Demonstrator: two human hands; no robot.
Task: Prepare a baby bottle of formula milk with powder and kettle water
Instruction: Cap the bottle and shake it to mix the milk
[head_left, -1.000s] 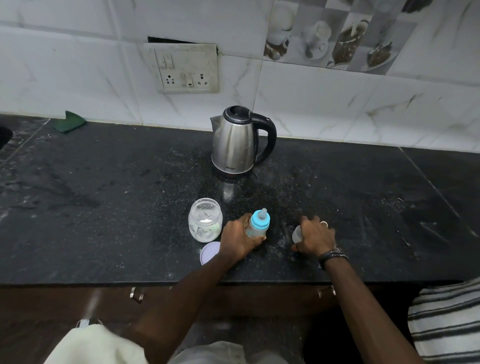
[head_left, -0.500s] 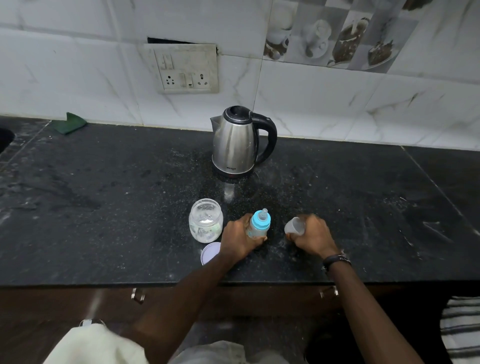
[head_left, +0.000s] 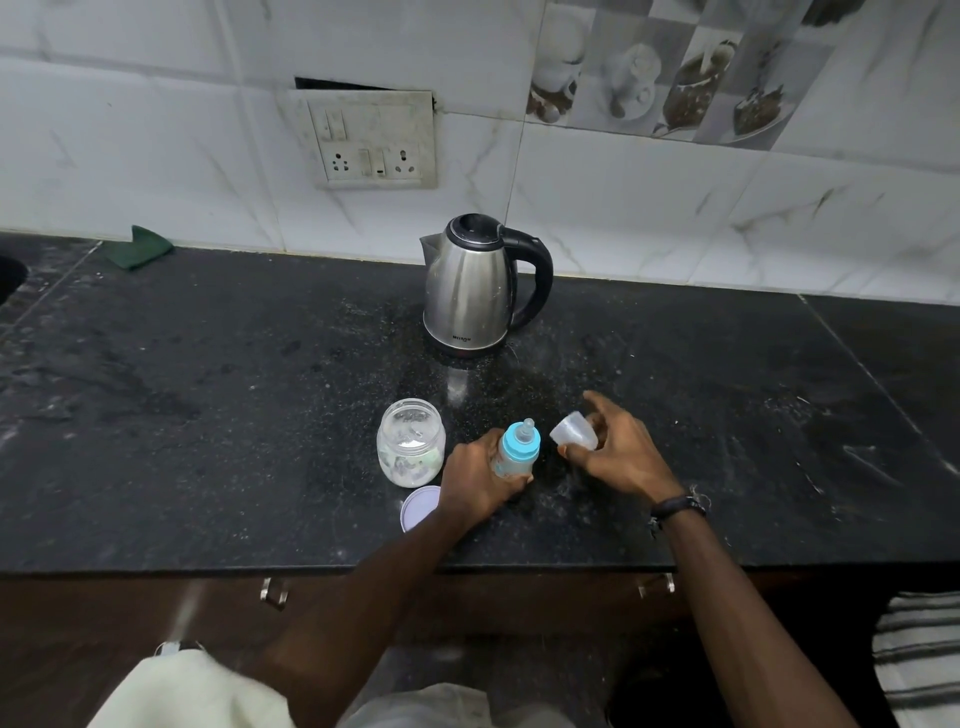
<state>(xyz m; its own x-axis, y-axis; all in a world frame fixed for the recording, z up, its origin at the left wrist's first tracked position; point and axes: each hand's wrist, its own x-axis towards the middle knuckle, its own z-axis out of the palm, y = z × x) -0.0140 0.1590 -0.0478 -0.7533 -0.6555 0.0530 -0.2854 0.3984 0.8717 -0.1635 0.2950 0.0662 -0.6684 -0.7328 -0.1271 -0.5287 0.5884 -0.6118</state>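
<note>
The baby bottle (head_left: 515, 451), with a blue collar and clear teat, stands upright on the black counter (head_left: 208, 415). My left hand (head_left: 480, 480) is wrapped around its body. Just right of it, my right hand (head_left: 618, 454) holds the clear bottle cap (head_left: 574, 430) tilted on its side above the counter. An open glass jar of white powder (head_left: 410, 441) stands left of the bottle, its lilac lid (head_left: 420, 506) lying flat in front. The steel kettle (head_left: 475, 286) with a black handle sits behind, near the wall.
A socket panel (head_left: 366, 140) is on the tiled wall above the kettle. A green cloth (head_left: 137, 248) lies at the back left, near a sink edge (head_left: 8, 270). Drawer handles (head_left: 274, 592) show below the counter's front edge. Striped fabric (head_left: 917, 654) is at lower right.
My right hand lifted the clear cap off the counter and brought it left toward the bottle, tilting it. My left hand stayed on the bottle.
</note>
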